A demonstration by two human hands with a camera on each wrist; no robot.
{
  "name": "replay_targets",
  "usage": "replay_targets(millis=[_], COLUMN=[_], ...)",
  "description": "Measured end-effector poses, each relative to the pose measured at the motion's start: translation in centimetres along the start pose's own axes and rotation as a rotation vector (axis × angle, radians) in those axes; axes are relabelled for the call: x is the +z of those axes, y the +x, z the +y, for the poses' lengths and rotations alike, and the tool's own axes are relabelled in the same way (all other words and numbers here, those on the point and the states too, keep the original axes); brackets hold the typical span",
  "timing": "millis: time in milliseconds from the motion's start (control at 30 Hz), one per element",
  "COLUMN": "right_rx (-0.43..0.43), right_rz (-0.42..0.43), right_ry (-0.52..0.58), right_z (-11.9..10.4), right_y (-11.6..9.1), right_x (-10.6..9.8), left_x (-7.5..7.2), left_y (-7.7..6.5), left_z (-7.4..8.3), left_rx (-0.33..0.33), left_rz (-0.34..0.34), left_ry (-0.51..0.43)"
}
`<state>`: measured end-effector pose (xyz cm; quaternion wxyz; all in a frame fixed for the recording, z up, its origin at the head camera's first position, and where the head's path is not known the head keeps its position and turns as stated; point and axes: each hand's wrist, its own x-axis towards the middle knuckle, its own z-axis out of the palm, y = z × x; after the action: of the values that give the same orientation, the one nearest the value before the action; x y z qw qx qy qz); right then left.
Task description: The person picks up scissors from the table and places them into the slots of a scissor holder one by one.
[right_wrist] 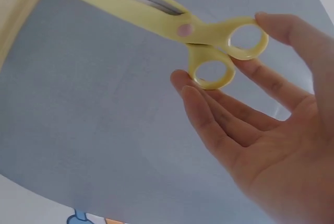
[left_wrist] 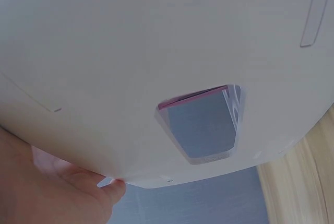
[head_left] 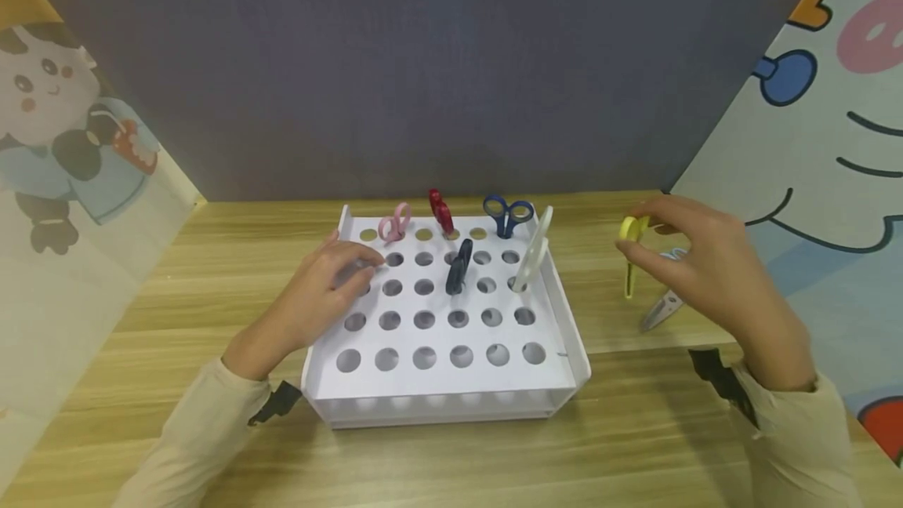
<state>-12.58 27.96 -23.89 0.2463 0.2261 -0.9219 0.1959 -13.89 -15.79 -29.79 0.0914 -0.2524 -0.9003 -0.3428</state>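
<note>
My right hand [head_left: 712, 265] pinches yellow scissors [head_left: 630, 265] by their handle loops, with the blades pointing down, right of the white rack [head_left: 440, 379]. In the right wrist view, the thumb is on one loop and fingertips support the other. My left hand [head_left: 317, 296] rests on the rack's left side, its fingertips by the holes. Pink scissors [head_left: 395, 223], red scissors [head_left: 440, 214] and navy scissors [head_left: 507, 218] stand in the back row. Black scissors [head_left: 458, 266] and white scissors [head_left: 534, 251] stand closer to me.
Scissors with light blue handles [head_left: 663, 310] lie on the wooden table [head_left: 451, 465], partly behind my right hand. A grey panel [head_left: 437, 69] rises at the back. Walls with printed cartoons [head_left: 77, 124] flank both sides.
</note>
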Motion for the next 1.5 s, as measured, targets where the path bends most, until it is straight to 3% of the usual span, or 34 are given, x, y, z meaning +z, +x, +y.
replay_targets(millis=[233,500,733,833,1100,1333,1500], right_rx=[-0.121,-0.120,-0.226,-0.284,-0.421,-0.356,-0.315], right_rz=[0.172,0.189,0.298,0.301,0.242,0.214,0.215], right_ry=[0.039,0.054,0.102,0.151,0.263,0.377,0.357], right_z=[-1.9,-5.3,-8.1,-9.6,-15.0,-18.2,-19.1], right_y=[-0.2,-0.8,-0.4,-0.3,0.9,1.7,3.1], right_x=[-0.9,-2.4,-2.9,-2.6,0.4,4.4,6.4], left_x=[-0.3,-0.5,-0.3,-0.4,-0.4,-0.3,-0.3], left_y=[0.0,-0.2,0.3,0.3,0.0,-0.1,-0.2], left_z=[0.2,0.3,0.3,0.4,0.3,0.1,0.1], left_rx=[0.008,0.015,0.024,0.000,-0.033,-0.037,-0.049], left_rz=[0.000,0.004,0.012,0.007,0.001,0.023,0.051], left_ry=[0.000,-0.004,-0.001,-0.005,-0.004,-0.001,0.026])
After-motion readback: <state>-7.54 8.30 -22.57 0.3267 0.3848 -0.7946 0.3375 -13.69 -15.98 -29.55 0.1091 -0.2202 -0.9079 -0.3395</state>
